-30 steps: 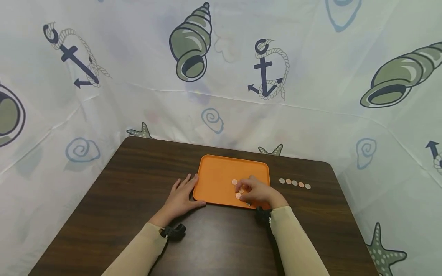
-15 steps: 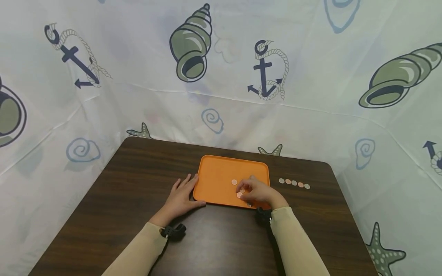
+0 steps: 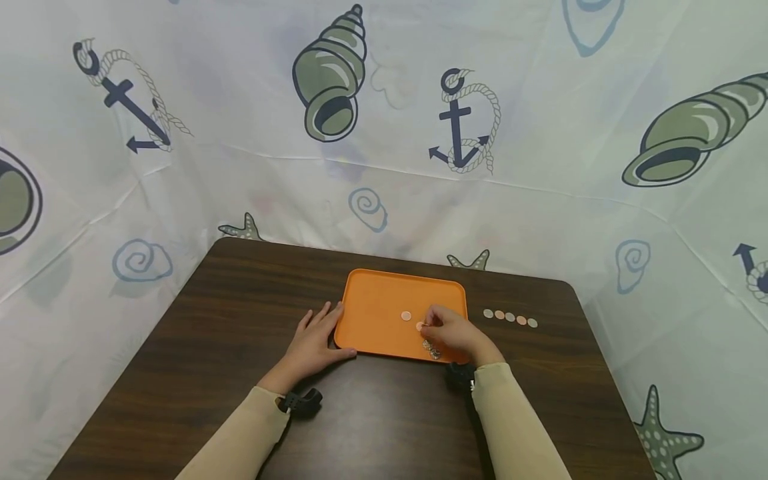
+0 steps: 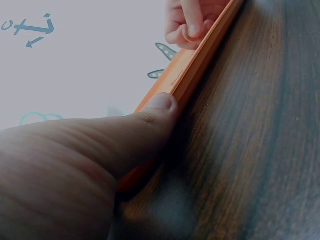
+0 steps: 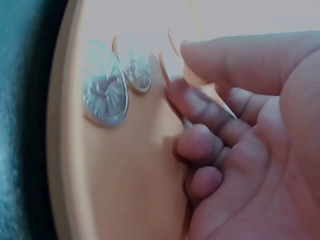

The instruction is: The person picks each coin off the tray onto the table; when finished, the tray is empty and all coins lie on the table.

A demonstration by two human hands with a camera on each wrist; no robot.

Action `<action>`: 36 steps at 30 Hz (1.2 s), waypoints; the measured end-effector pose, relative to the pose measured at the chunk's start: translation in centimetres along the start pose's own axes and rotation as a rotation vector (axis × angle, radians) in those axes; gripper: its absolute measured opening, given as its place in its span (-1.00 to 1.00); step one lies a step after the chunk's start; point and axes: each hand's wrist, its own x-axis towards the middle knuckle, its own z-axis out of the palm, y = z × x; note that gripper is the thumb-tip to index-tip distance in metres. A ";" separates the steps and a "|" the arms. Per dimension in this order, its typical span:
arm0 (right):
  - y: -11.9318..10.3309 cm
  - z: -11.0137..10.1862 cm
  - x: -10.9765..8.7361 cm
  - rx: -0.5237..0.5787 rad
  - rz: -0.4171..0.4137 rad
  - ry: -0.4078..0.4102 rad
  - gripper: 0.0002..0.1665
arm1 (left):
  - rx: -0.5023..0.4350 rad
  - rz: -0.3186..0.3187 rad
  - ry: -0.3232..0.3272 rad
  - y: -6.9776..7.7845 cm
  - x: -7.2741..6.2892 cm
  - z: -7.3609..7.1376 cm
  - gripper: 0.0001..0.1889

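Observation:
An orange tray (image 3: 378, 297) lies on the dark wooden table. My left hand (image 3: 312, 347) rests spread at its left end, with the fingertips along the left rim; the left wrist view shows the thumb (image 4: 150, 122) against the near rim. Over the tray's right half, my right hand (image 3: 451, 331) pinches a copper coin (image 4: 186, 35) with thumb and finger. Another copper coin (image 3: 420, 327) lies right at its fingertips, and one more coin (image 3: 406, 316) farther left. Silver coins (image 5: 106, 95) lie by the near rim, beneath the hand.
To the right of the tray, several coins (image 3: 510, 317) form a row on the table (image 3: 540, 380), silver and copper alternating. A patterned cloth (image 3: 408, 213) hangs behind the table and at both sides.
My right hand's fingers have drawn together and shifted slightly away from the near rim, uncovering more silver coins. Copper coins at its fingertips have moved. The left hand stays put.

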 end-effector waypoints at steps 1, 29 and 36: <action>0.1 -0.1 0.0 -0.001 -0.012 0.013 -0.77 | 0.002 0.001 0.002 0.0 0.0 0.0 0.21; 7.2 -6.7 -7.5 0.340 0.111 0.774 -0.49 | -0.001 0.010 0.007 0.2 0.3 -0.1 0.20; 7.8 -6.5 -7.4 0.306 0.117 0.791 -0.58 | 0.005 -0.006 0.003 -0.1 0.4 0.3 0.21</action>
